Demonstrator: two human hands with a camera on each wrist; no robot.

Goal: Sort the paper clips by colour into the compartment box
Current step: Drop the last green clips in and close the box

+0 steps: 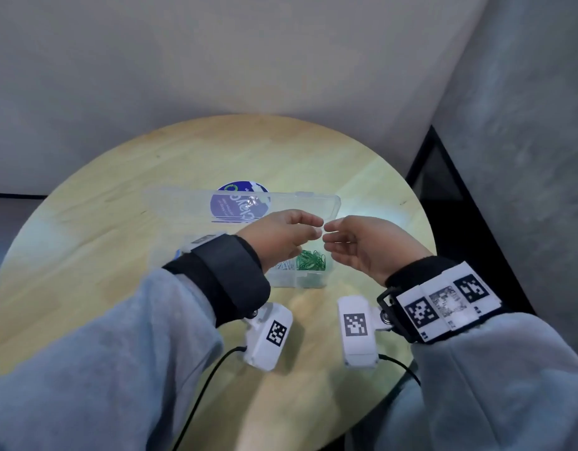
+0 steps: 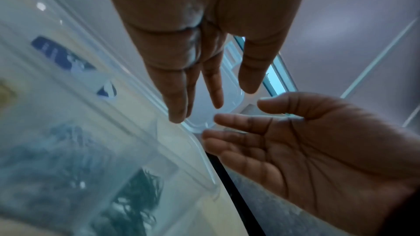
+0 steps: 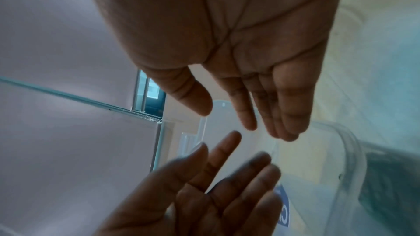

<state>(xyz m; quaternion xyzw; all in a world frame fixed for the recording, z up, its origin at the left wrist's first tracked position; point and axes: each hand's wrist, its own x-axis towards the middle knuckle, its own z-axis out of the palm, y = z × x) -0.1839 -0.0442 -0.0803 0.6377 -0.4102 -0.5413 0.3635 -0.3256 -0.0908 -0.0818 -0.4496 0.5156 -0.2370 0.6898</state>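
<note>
A clear compartment box (image 1: 310,283) sits at the middle of the round wooden table (image 1: 118,222), its lid (image 1: 281,203) folded open behind it. One compartment holds a heap of green paper clips (image 1: 312,260), also visible as green paper clips (image 2: 136,204) in the left wrist view. Beside them lie pale silver clips (image 1: 282,265). My left hand (image 1: 317,227) and right hand (image 1: 328,236) hover above the box with their fingertips almost meeting. The wrist views show the left hand (image 2: 234,96) and the right hand (image 3: 227,119) with fingers extended and nothing visible between them. My left wrist hides the box's left compartments.
A round blue-purple label (image 1: 239,200) lies under the open lid. A plain wall rises behind the table, and a dark frame (image 1: 444,177) stands at the right. Cables (image 1: 209,379) trail from the wrist cameras over the table's near edge.
</note>
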